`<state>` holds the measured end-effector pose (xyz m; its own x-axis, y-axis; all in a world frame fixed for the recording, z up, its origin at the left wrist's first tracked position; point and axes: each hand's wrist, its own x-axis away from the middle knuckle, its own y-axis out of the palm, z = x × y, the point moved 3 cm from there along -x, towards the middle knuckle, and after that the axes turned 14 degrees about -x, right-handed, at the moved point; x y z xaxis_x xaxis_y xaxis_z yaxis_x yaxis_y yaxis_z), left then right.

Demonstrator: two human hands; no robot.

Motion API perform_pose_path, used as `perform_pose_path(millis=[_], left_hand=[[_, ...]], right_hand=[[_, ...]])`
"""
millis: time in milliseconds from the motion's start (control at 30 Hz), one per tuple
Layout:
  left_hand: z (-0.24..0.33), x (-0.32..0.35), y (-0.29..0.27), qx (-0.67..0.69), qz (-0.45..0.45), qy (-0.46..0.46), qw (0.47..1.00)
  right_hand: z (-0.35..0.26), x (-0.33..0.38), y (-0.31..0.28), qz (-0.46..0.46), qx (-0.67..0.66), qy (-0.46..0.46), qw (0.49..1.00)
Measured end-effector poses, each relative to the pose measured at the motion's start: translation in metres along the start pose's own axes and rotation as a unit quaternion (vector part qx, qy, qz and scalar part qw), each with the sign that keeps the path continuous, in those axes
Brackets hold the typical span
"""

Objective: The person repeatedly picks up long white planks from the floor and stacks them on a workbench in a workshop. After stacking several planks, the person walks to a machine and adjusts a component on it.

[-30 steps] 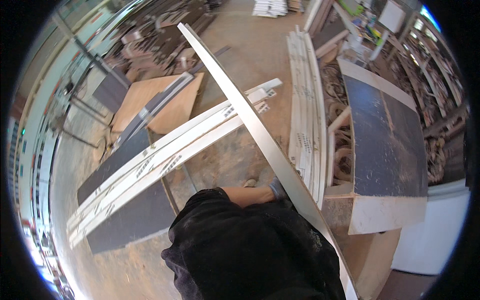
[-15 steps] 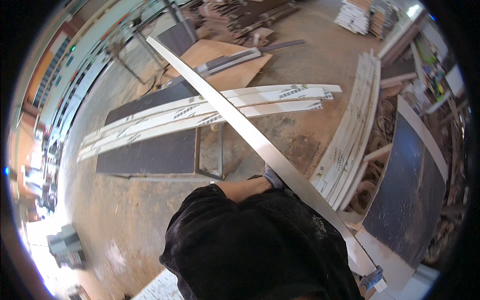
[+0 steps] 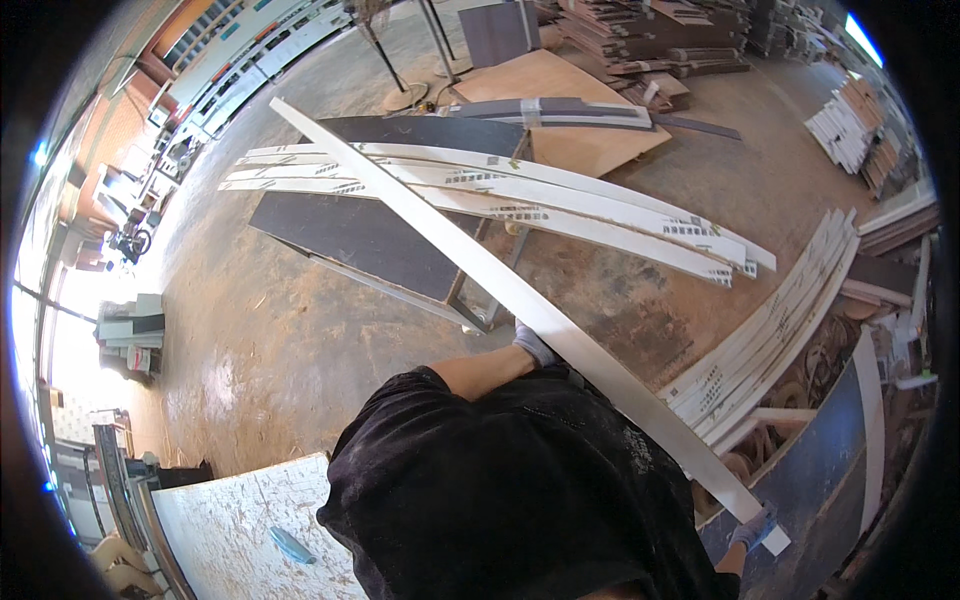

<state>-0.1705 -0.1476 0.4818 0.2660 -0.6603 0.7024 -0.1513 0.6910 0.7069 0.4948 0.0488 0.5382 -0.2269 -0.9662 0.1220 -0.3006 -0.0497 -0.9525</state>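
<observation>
A long, narrow white board (image 3: 490, 270) slants across in front of me, from the far left down to my right side. My left hand (image 3: 537, 343), in a grey glove, grips it from its left edge near the middle, and its fingers are partly hidden behind the board. Close to the board's near end, my right hand (image 3: 757, 527), also gloved, is closed around it. Beyond, similar white strips (image 3: 590, 208) with dark printing lie across a dark-topped table (image 3: 370, 237) with metal legs. The held board passes above them.
More white strips (image 3: 745, 365) are stacked at my right, beside a dark panel (image 3: 790, 530). A scuffed white board surface (image 3: 240, 520) with a blue object (image 3: 291, 545) lies near left. Plywood (image 3: 560, 110) and brown board stacks (image 3: 650, 45) stand at the far side.
My view has turned left, so the table and stacks appear farther right. The board has swung left with me, both hands keeping their hold on it.
</observation>
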Motion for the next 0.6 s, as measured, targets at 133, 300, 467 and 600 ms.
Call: perform_pose_path(millis=[133,300,467,600], left_hand=[[0.062,-0.006,-0.008,-0.026,0.000,0.051,0.998],[0.154,-0.029,-0.033,0.026,0.033,0.051,0.998],[0.255,-0.044,-0.065,-0.002,0.120,0.102,0.988],[0.339,-0.055,-0.101,-0.072,0.170,0.188,0.965]], right_hand=[[-0.083,-0.028,0.035,-0.023,-0.246,0.011,0.969],[-0.200,-0.040,0.071,-0.080,-0.096,-0.134,0.983],[-0.314,-0.026,0.128,-0.118,0.007,-0.187,0.975],[-0.408,0.022,0.145,-0.125,0.213,-0.319,0.915]])
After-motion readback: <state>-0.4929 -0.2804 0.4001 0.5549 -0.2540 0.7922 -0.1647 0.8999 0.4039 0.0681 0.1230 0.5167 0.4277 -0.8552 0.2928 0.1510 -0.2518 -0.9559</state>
